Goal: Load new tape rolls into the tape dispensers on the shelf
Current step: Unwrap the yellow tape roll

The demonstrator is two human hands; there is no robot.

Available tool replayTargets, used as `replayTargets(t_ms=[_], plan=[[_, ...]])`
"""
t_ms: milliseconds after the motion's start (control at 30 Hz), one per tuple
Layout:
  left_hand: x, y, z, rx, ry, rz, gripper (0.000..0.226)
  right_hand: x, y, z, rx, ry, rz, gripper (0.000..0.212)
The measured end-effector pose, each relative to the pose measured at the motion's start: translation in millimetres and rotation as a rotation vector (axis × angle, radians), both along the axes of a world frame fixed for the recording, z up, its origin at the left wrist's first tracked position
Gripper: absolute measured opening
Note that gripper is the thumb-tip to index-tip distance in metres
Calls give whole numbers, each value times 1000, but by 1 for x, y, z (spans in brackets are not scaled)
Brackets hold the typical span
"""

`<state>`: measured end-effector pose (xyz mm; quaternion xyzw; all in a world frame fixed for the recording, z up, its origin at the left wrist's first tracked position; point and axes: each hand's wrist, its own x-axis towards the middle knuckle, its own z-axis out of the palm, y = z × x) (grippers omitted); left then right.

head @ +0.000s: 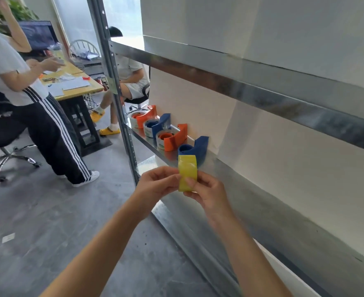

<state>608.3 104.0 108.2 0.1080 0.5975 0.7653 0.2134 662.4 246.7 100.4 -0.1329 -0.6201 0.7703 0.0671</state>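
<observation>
Tape roll (187, 168), likely light, stiff, slick: left hand (155, 184) and right hand (207, 190) are pinching its sides just before nearest blue dispenser (199, 147).

The tape roll (187, 168) is between the left hand (155, 185) and the right hand (204, 191). Just behind the grip, the nearest dispenser (195, 148) stands on the shelf (146, 142). Three more dispensers (160, 125) stand in a row behind it, further left. The post (121, 99) stands left of the grip.
</observation>
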Motion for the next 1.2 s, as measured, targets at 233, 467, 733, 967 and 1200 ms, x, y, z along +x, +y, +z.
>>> replayTargets(t_ms=[233, 467, 733, 967, 1200], plan=[[-29, -37, 2, 32, 28, 58, 11, -39, -35, 8, 15, 28, 55, 15], [-79, -64, 0, 13, 76, 110, 11, -94, -59, 4, 12, 47, 89, 19], [-166, -93, 9, -19, 70, 112, 15, -182, -86, 4, -10, 94, 157, 18], [-231, -88, 13, -122, 77, 56, 18, -238, -84, -1, -40, 95, 69, 18], [-264, -50, 4, -73, 24, -82, 20, -247, -54, -4, -53, 59, -73, 18]])
